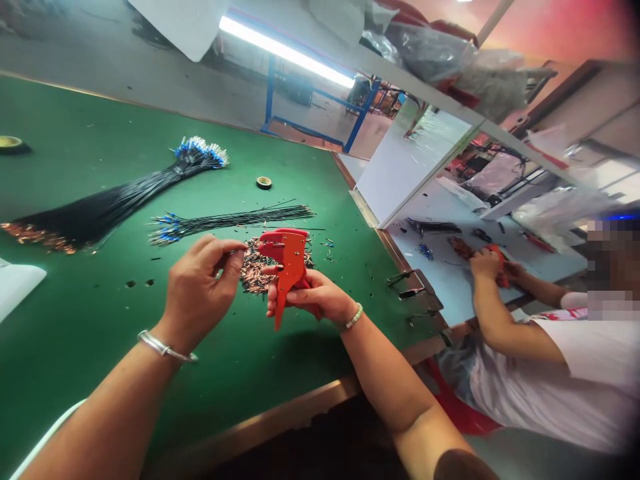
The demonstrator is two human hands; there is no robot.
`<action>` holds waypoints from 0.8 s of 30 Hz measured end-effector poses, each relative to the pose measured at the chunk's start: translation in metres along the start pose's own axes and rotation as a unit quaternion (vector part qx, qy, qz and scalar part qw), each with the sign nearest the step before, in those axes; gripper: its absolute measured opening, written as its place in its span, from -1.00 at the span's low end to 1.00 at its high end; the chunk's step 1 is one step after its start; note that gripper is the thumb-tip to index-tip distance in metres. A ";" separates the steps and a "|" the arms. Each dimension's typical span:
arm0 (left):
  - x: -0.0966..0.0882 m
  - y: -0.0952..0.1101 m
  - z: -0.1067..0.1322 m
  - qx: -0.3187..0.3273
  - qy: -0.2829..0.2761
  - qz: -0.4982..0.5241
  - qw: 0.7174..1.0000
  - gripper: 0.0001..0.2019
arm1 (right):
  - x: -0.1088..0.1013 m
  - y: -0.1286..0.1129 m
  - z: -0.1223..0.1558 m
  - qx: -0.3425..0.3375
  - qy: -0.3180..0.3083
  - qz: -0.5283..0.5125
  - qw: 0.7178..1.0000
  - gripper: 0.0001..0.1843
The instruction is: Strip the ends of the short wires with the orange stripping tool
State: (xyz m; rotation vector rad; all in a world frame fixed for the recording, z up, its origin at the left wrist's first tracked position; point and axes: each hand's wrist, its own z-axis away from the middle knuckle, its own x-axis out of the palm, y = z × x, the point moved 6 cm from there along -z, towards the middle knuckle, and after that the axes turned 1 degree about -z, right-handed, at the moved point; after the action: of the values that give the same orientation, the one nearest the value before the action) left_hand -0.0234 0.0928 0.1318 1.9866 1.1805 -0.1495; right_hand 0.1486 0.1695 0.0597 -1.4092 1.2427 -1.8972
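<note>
My right hand (317, 298) is wrapped round the handles of a red wire stripper (294, 263), its jaws pointing left. Thumb and fingertips pinched together, my left hand (203, 283) is just left of those jaws. Whatever lies in that pinch is too small to make out. Below and behind the tool is a heap of copper-and-black wire scraps (255, 270). A thin bundle of black wires (240, 219) with blue-and-silver ends lies beyond both hands. Farther left rests a thick bundle of black wires (115, 200), with bare copper at its near end.
On the green table (240, 400) are a small tape roll (264, 183) and a yellow-cored roll (11, 143) at far left. Metal clamps (414, 292) sit by the right edge. A co-worker (560, 353) handles a red tool at the adjoining table. A lit tube (285, 52) hangs under the shelf.
</note>
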 end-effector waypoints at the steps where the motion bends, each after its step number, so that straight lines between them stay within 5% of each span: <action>1: 0.001 0.001 0.000 0.006 -0.001 0.000 1.000 -0.87 | 0.001 0.001 0.000 0.005 -0.005 0.007 1.000 -0.27; 24: 0.001 0.011 0.003 0.085 -0.015 0.026 0.996 -0.93 | 0.002 0.004 -0.002 0.001 0.030 0.041 0.999 -0.41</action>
State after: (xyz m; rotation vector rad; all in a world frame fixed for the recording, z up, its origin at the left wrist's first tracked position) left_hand -0.0129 0.0893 0.1360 2.1529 1.1289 -0.2591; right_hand 0.1454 0.1666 0.0577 -1.2883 1.3053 -1.8963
